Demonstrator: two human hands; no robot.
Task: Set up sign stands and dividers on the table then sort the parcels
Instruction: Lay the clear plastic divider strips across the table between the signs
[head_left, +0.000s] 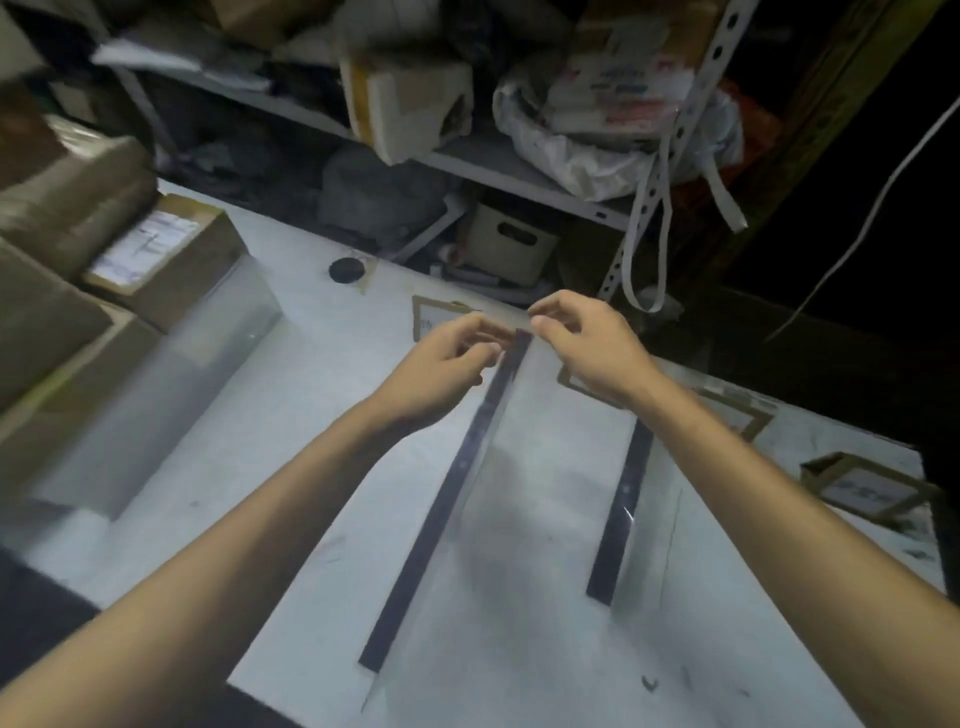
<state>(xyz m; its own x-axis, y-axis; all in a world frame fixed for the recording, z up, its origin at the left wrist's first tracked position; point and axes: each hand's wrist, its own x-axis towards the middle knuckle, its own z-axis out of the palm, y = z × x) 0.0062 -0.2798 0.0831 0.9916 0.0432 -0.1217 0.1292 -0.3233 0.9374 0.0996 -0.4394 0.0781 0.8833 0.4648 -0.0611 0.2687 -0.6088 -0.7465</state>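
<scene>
Where the long clear plastic divider with its black base strip (447, 499) stands upright on the white desk (291, 415), both hands pinch its far top end: left hand (447, 358), right hand (587, 343). It looks light, thin and flexible (probably slippery), best held by the edges. Brown cardboard parcels (161, 254) wait far left.

Only 1 view, worn on the head, looks forward and steeply down over both forearms at the white desk (291, 415). It sits close above; the fingers (550, 312) meet mid-frame, and cluttered shelves (509, 171) rise beyond the fingers.
</scene>
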